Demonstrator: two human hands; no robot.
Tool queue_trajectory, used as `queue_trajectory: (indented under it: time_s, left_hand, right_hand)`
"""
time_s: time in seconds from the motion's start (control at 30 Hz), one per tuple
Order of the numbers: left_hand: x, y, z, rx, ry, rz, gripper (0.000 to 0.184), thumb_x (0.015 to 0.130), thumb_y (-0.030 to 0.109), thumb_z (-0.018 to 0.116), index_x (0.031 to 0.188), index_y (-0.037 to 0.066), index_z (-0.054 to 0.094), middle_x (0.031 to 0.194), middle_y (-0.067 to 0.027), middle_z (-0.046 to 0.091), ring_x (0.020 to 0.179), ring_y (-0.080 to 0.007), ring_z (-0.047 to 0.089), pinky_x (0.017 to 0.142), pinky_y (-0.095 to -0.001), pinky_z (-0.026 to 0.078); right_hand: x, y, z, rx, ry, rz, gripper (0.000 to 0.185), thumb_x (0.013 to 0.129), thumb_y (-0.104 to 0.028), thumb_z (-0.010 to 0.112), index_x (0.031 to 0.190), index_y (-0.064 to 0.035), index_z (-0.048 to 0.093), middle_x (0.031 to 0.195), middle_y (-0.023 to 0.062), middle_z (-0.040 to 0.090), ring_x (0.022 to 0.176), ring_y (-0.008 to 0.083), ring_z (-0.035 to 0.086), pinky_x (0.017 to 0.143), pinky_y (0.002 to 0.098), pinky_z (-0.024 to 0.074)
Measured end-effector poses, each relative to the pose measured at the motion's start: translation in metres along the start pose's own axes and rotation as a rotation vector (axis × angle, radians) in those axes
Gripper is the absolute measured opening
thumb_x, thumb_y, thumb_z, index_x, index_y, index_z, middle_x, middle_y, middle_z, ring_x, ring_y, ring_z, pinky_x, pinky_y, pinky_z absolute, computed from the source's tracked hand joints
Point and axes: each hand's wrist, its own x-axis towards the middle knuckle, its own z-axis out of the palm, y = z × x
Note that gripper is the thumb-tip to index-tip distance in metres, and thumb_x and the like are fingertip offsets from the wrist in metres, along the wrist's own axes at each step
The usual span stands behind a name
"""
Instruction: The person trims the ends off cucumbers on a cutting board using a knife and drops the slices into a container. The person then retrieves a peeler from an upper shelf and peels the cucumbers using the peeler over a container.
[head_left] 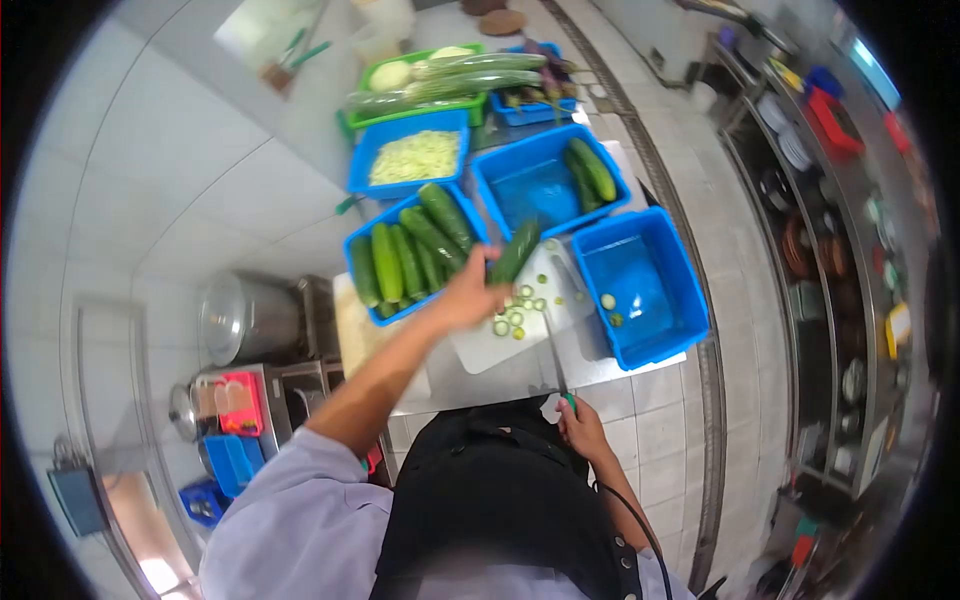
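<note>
My left hand point(478, 290) is closed around a green cucumber point(517, 252), held over the far part of the white cutting board point(480, 352). Several small round cucumber slices point(514, 318) lie on the board below it. Low at the near table edge, my right hand point(582, 428) grips the green handle of a knife point(556, 352), its blade pointing away from me along the board. Close to my left hand stands a blue bin of whole cucumbers point(410, 255). Two more cucumbers point(591, 172) rest in the blue bin point(520, 190) behind the board.
A blue bin point(655, 285) at the right holds a few small end pieces. Farther back are a blue tub of shredded pale vegetable point(415, 158), a green tray point(455, 112) with long wrapped vegetables, and a blue basket point(535, 112) of dark purple vegetables. Metal shelving point(800, 200) lines the right side.
</note>
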Motion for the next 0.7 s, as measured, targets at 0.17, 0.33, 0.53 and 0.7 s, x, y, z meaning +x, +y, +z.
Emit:
queue_trajectory:
  time_s: [0.17, 0.33, 0.53, 0.7]
  left_hand:
    - [-0.093, -0.097, 0.029, 0.386, 0.262, -0.032, 0.062, 0.094, 0.019, 0.075, 0.148, 0.010, 0.046, 0.123, -0.0224, 0.061, 0.116, -0.0425, 0.061, 0.099, -0.0507, 0.049]
    - [-0.110, -0.123, 0.015, 0.694, 0.233, -0.031, 0.049, 0.091, 0.017, 0.075, 0.137, 0.011, 0.059, 0.125, -0.0182, 0.059, 0.116, -0.0405, 0.058, 0.098, -0.0500, 0.047]
    - [-0.091, -0.133, 0.032, 0.685, 0.322, 0.197, 0.042, 0.092, 0.015, 0.071, 0.133, 0.012, 0.062, 0.124, -0.0154, 0.059, 0.116, -0.0385, 0.057, 0.097, -0.0489, 0.045]
    - [-0.087, -0.129, 0.049, 0.730, 0.337, 0.157, 0.042, 0.095, 0.011, 0.065, 0.137, 0.018, 0.066, 0.122, -0.0131, 0.059, 0.117, -0.0352, 0.056, 0.098, -0.0484, 0.041]
  right_hand:
    - [0.014, -0.034, -0.002, -0.130, -0.054, 0.012, 0.038, 0.110, -0.039, 0.056, 0.100, -0.0033, 0.063, 0.068, 0.0071, 0.065, 0.059, 0.0180, 0.064, 0.057, 0.0345, 0.0497]
    - [0.025, -0.045, 0.008, -0.328, -0.111, -0.124, 0.039, 0.112, -0.038, 0.049, 0.112, 0.0000, 0.060, 0.092, 0.0244, 0.070, 0.092, 0.0451, 0.068, 0.081, 0.0479, 0.0518]
    - [0.027, -0.041, 0.031, -0.366, -0.157, -0.182, 0.037, 0.114, -0.033, 0.042, 0.121, -0.0011, 0.058, 0.092, 0.0232, 0.066, 0.090, 0.0415, 0.066, 0.081, 0.0472, 0.0504]
    - [0.022, -0.036, 0.043, -0.341, -0.121, -0.205, 0.034, 0.114, -0.030, 0.040, 0.123, 0.0008, 0.050, 0.104, 0.0340, 0.067, 0.103, 0.0550, 0.062, 0.086, 0.0594, 0.0475]
